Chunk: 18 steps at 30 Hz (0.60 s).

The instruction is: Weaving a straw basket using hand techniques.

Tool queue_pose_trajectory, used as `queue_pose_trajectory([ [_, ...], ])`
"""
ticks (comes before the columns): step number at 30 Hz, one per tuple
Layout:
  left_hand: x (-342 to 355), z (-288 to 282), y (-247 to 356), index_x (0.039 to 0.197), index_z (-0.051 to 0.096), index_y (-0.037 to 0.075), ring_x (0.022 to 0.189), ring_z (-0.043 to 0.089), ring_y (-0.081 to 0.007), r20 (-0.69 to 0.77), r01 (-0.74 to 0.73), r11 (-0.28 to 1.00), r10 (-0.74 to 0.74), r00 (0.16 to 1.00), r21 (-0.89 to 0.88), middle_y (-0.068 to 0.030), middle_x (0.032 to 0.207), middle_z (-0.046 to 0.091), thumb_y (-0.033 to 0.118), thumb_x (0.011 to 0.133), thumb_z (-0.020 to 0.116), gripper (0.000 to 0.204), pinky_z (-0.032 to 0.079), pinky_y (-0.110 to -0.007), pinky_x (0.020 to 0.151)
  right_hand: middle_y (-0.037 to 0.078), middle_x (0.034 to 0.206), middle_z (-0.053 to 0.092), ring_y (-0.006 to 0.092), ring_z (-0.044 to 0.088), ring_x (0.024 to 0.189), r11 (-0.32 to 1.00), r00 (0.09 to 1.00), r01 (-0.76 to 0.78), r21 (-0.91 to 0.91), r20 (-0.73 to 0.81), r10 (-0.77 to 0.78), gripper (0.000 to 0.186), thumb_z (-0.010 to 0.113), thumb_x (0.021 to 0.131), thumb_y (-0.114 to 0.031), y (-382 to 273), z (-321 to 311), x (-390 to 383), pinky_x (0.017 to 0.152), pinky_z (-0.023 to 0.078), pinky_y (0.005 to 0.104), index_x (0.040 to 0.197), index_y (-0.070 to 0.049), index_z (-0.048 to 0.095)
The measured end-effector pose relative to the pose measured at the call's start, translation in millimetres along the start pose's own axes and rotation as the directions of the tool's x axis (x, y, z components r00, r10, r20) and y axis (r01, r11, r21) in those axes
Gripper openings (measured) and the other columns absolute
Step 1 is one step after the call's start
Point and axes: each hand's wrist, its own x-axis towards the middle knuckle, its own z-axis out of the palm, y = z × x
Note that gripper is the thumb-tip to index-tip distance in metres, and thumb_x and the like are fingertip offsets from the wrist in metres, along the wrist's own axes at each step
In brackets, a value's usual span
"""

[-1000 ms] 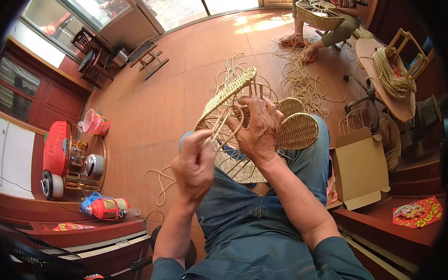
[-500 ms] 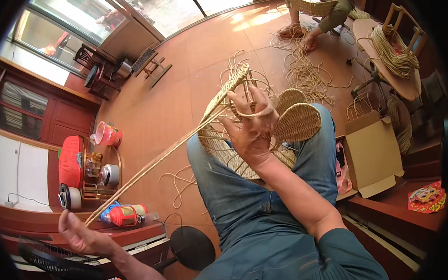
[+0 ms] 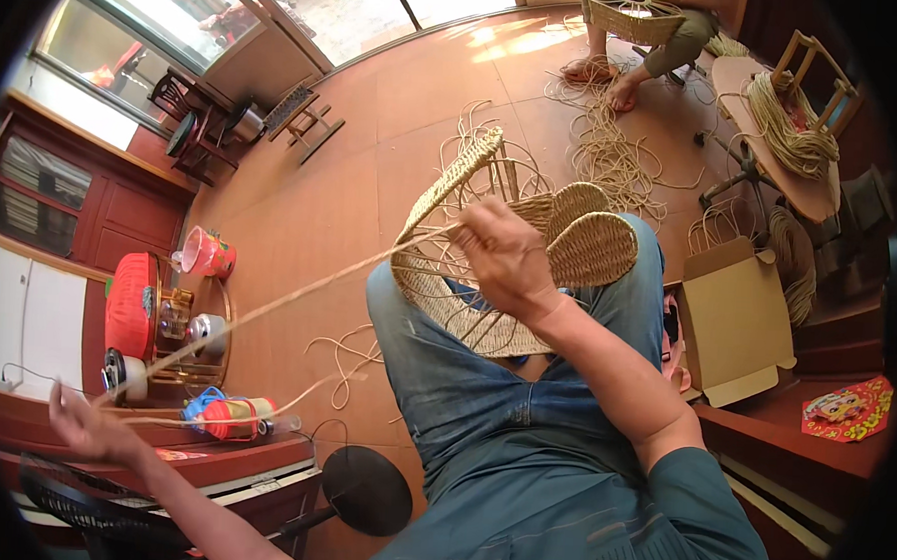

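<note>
A half-woven basket (image 3: 467,321) of straw-coloured cord rests between my knees, with bare ribs sticking up and petal-shaped woven panels (image 3: 595,250) at its right side. My right hand (image 3: 510,258) is closed over the basket's inner edge, pinching a length of cord (image 3: 298,291). This cord runs taut to the lower left, where my left hand (image 3: 92,423) holds it far out from the basket. From the left hand a loose tail of cord curves back over the floor. The left fingers are slightly blurred.
Tangled cord (image 3: 614,147) lies on the floor ahead, near a seated person's bare feet (image 3: 625,94) and another basket (image 3: 635,23). An open cardboard box (image 3: 739,323) stands at the right. A round black stool (image 3: 366,490) and a red thermos (image 3: 232,418) are at left.
My left hand has drawn the cord farther out to the left. My right hand, fingers spread before, has closed on it. The doubled strand is now one taut line with a loose tail.
</note>
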Motion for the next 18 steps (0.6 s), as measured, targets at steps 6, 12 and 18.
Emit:
queue_pose_trajectory([
  [6, -136.7, 96.0, 52.6, 0.136, 0.071, -0.001, 0.113, 0.070, -0.0296, 0.541, -0.256, 0.956, 0.143, 0.829, 0.139, -0.0161, 0.126, 0.073, 0.018, 0.119, 0.054, 0.031, 0.058, -0.044, 0.098, -0.003, 0.072, 0.060, 0.0064, 0.054, 0.063, 0.704, 0.847, -0.526, 0.477, 0.224, 0.481, 0.046, 0.059, 0.118, -0.041, 11.8, -29.5, 25.7, 0.058, 0.040, 0.0239, 0.087, -0.009, 0.070],
  [12, -333.8, 160.6, 176.6, 0.124, 0.077, 0.004, 0.096, 0.074, -0.0326, 0.767, 0.085, 0.893, 0.327, 0.553, -0.442, -0.0155, 0.105, 0.075, 0.001, 0.102, 0.075, 0.022, 0.060, -0.043, 0.085, -0.004, 0.076, 0.061, 0.0046, 0.056, 0.065, 0.689, 0.814, -0.578, 0.436, 0.249, 0.525, 0.042, 0.059, 0.118, -0.041, 14.3, -42.9, 20.0, 0.058, 0.042, 0.0218, 0.094, -0.009, 0.073],
  [18, -356.0, 230.1, 183.7, 0.120, 0.074, 0.005, 0.098, 0.073, -0.0348, 0.709, 0.117, 0.869, 0.307, 0.634, -0.481, -0.0143, 0.106, 0.073, 0.005, 0.101, 0.076, 0.019, 0.059, -0.045, 0.085, -0.004, 0.082, 0.062, 0.0054, 0.056, 0.070, 0.722, 0.822, -0.570, 0.393, 0.288, 0.492, 0.043, 0.057, 0.119, -0.042, 25.2, -68.9, 17.1, 0.066, 0.046, 0.0214, 0.097, -0.009, 0.072],
])
